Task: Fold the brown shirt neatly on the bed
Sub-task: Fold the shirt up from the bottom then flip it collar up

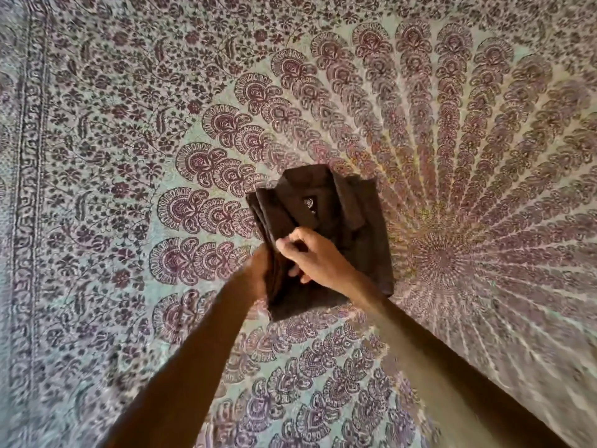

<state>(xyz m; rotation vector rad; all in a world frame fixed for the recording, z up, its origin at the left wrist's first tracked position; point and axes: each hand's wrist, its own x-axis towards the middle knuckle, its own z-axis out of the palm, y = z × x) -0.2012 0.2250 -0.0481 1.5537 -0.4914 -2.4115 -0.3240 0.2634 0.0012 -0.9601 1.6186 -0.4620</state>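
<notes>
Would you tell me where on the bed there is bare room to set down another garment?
The bedspread is bare left of the shirt out to the border strip, beyond its far edge, and right across the radial pattern. It is crowded only at the shirt, where the left hand and right hand meet.

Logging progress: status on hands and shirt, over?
Left hand grips brown shirt at edge. Right hand pinches top layer. Shirt folded compact on bedspread. Nothing obstructing.
</notes>
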